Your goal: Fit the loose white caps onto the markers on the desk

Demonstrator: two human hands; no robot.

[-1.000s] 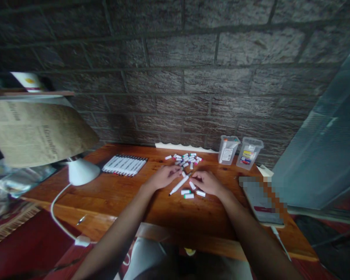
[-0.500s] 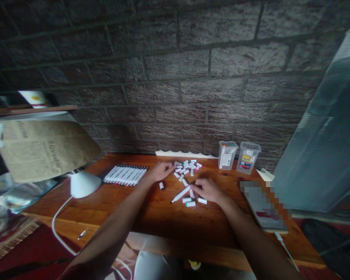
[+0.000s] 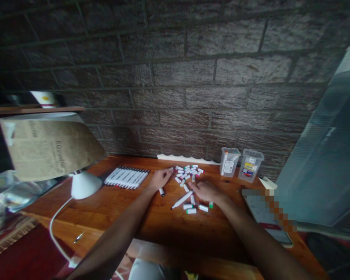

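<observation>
A loose pile of white marker caps with coloured ends lies mid-table. Left of it is my left hand, its fingers closed together; something small and pale shows at the fingertips, too small to make out. A dark-ended cap lies just below that hand. My right hand is low over the table at the pile's near right side, fingers apart and nothing visible in them. Beside it, an uncapped white marker lies slanted, dark tip toward me. Several caps, including a green-ended one, surround the marker.
A row of white markers lies at left by a lamp with a cord. Two clear plastic containers stand at the back right. A tablet-like device lies at right. A pen is near the front edge.
My right hand has come off the white marker, which stays on the table, and shifted toward the pile. My left hand has drawn slightly back from the caps. The view has tilted a little.
</observation>
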